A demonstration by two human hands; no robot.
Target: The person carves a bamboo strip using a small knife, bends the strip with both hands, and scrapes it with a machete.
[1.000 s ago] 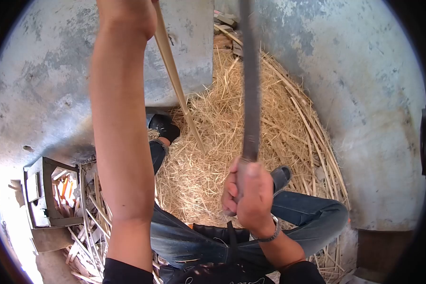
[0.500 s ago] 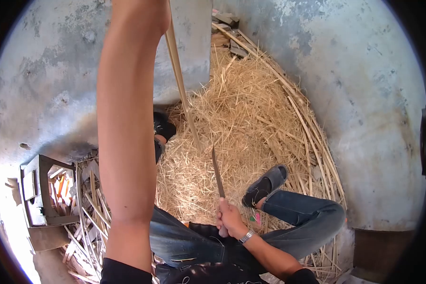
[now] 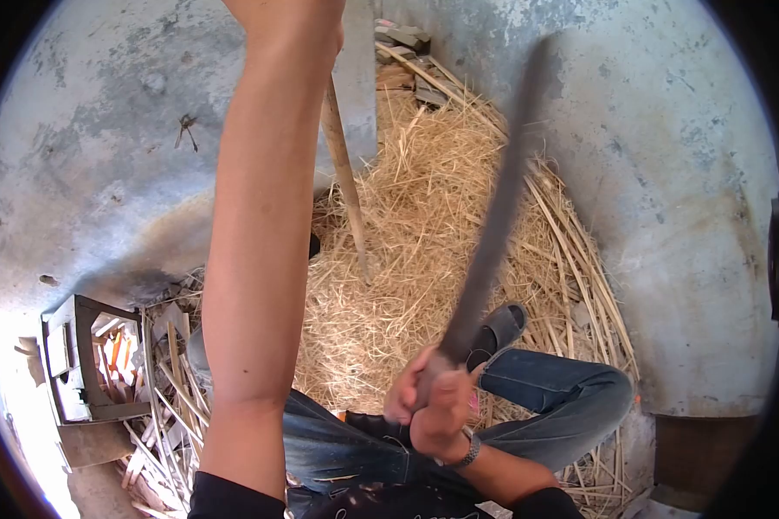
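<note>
My right hand (image 3: pixel 440 402) is wrapped round the handle of a long dark blade (image 3: pixel 502 199), which is raised and tilted up to the right, blurred by motion. My left arm reaches up and out of the top of the view; only the wrist area (image 3: pixel 299 17) shows, and the fingers are hidden. From behind that forearm a pale wooden stick (image 3: pixel 344 164) slants down, its lower end at the straw-like shavings (image 3: pixel 424 208).
My jeans-covered legs (image 3: pixel 545 389) are bent around the shavings, with a dark sandal (image 3: pixel 498 333) at the right foot. Grey walls (image 3: pixel 684 216) stand on both sides. A dark frame (image 3: pixel 82 363) and cut strips (image 3: pixel 160 432) are at the lower left.
The blade was upright, then lowered near the shavings, and is now raised again, tilted right. My left arm has shifted right. The stick has shifted slightly and looks broader.
</note>
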